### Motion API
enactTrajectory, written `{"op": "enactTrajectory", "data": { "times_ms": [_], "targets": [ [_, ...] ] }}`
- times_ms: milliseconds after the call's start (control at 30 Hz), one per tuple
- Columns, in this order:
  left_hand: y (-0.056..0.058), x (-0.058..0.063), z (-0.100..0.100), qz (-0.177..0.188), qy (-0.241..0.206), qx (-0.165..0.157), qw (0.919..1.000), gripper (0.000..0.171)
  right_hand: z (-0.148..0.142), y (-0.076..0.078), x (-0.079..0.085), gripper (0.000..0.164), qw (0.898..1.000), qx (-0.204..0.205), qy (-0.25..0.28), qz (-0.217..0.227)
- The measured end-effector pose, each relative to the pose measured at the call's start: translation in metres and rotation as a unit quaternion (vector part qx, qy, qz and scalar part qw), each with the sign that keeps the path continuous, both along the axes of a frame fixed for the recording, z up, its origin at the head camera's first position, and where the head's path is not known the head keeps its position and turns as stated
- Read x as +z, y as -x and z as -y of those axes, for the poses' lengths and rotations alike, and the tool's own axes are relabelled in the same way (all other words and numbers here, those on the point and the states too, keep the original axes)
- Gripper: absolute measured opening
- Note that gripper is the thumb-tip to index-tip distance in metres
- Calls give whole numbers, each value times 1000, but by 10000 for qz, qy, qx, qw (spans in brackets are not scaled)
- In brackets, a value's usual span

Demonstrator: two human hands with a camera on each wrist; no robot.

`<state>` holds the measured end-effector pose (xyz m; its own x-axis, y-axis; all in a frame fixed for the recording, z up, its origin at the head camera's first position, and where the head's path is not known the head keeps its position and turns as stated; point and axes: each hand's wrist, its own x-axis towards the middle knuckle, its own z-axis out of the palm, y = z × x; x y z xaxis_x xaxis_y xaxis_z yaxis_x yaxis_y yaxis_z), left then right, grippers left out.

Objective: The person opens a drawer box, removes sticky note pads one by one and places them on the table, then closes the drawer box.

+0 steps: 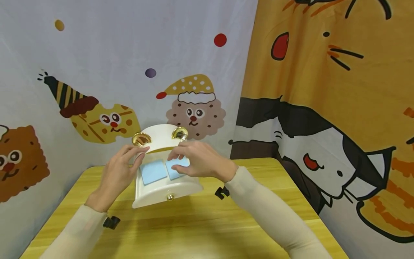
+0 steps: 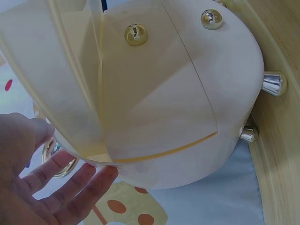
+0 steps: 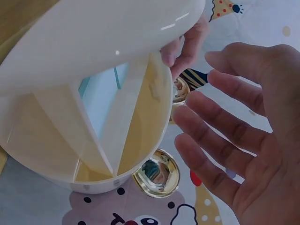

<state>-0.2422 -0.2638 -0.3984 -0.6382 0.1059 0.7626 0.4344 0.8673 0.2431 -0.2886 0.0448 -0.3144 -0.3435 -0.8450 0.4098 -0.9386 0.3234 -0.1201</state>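
A white box (image 1: 168,189) with a curved front and a gold knob (image 1: 170,197) stands on the table. Two light blue panels (image 1: 153,172) show in its upper part. My left hand (image 1: 121,169) holds the box's left rim between thumb and fingers; in the left wrist view its fingertips (image 2: 105,176) lie along the white edge. Over the right side of the box is my right hand (image 1: 202,160), its fingers loosely bent. In the right wrist view that hand (image 3: 243,131) is apart from the rim and holds nothing. White dividers (image 3: 91,126) split the inside.
Two round gold fittings (image 1: 141,139) sit at the back of the box. Under it is a yellow wooden table (image 1: 207,230), reaching to a printed cloth backdrop (image 1: 194,43) behind and at the right. A silver foot (image 2: 274,84) touches the table.
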Motion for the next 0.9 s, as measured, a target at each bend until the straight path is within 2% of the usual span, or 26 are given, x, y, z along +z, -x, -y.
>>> {"op": "enactTrajectory", "data": {
  "times_ms": [300,533,900],
  "targets": [
    [1,0,0,10,-19,0,10000,34,10,15,0,29,9964,-22,-742,409],
    [2,0,1,-39,-11,16,10000,32,17,25,0,37,9893,42,-1273,713],
    [1,0,1,-41,5,12,10000,33,27,32,-2,50,9757,-105,-2006,881]
  ]
}}
